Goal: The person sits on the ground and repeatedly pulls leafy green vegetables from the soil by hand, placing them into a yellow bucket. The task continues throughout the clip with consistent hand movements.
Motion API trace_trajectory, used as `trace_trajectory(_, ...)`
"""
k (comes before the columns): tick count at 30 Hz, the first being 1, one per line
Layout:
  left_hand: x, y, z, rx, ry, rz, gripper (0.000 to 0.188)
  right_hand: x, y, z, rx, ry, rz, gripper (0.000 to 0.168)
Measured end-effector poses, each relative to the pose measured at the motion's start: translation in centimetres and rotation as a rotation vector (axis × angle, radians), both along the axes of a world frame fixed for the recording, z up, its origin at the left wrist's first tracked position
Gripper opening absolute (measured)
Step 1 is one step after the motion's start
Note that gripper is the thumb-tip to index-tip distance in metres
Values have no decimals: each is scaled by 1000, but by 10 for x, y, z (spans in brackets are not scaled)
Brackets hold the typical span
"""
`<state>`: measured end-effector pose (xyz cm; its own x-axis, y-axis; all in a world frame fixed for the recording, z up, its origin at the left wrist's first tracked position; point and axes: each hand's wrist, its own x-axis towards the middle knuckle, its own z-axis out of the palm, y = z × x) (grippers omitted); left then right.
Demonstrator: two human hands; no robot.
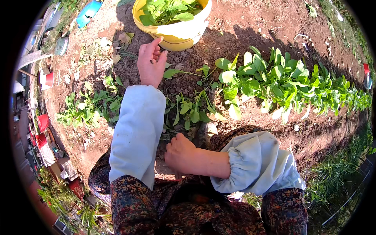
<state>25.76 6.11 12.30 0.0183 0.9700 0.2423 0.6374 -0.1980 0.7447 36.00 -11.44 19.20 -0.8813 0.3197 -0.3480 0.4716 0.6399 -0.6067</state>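
My left hand (151, 64) is stretched forward just short of a yellow plastic bucket (179, 35) holding picked green leaves (167, 13). Its index finger and thumb are apart, the other fingers are partly curled, and nothing shows in its grip apart from a small dark speck at the fingers. Close to my body, my right hand (180, 154) is curled into a fist above the soil; whether it holds something is hidden. Between the hands lie scattered leafy plants (191, 108). A dense row of leafy greens (282, 79) runs off to the right.
A smaller patch of greens (85, 110) grows to the left. Dry leaves (124, 38) lie on the soil beside the bucket. A blue plastic container (88, 13) is at the upper left, a red-and-white container (48, 80) below it. Grass (332, 179) borders the right side.
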Motion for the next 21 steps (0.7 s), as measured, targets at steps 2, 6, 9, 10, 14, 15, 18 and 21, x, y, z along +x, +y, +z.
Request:
trace_trajectory(2, -39, -33, -15, -147, -24, -24, 33, 6, 9, 4, 30, -7, -29, 19)
trace_trajectory(6, -144, -98, -24, -318, -19, 122, 27, 6, 14, 9, 62, -22, -32, 14)
trace_trajectory(9, -208, -140, 0, -366, -102, 276, 23, -12, 3, 7, 32, -63, 88, 14)
trace_trajectory(10, -224, -152, 16, -385, -98, 292, 23, -17, -1, 9, 29, -46, 106, 14)
trace_trajectory(14, -199, -162, 97, -477, -184, 279, 23, -24, -5, 15, -15, -54, 175, 14)
trace_trajectory(15, -189, -160, 118, -478, -197, 241, 23, -27, -3, 18, 4, -46, 182, 14)
trace_trajectory(18, -158, -152, 145, -467, -139, 85, 23, -36, -5, 15, 24, -65, 193, 11)
trace_trajectory(21, -125, -155, 149, -340, 126, -75, 22, -48, -12, -4, 14, -108, 213, 23)
